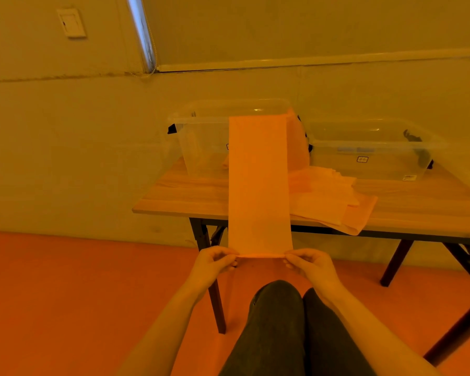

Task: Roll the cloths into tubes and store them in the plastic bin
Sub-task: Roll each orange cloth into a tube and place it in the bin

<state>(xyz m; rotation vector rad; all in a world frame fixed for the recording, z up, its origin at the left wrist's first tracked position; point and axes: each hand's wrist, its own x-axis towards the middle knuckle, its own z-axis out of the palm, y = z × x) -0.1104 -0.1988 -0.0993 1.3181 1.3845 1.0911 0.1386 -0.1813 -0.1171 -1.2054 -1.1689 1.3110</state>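
Observation:
A long, narrow folded cloth stretches from the table toward me, its near end held in the air above my knees. My left hand pinches the near left corner and my right hand pinches the near right corner, where the edge is turned into a thin first roll. The cloth's far end reaches the front of a clear plastic bin at the back left of the wooden table. A second clear plastic bin stands to the right.
A pile of flat cloths lies on the table right of the held cloth and hangs slightly over the front edge. More cloth shows behind the left bin. The table has dark folding legs; my knees are below my hands.

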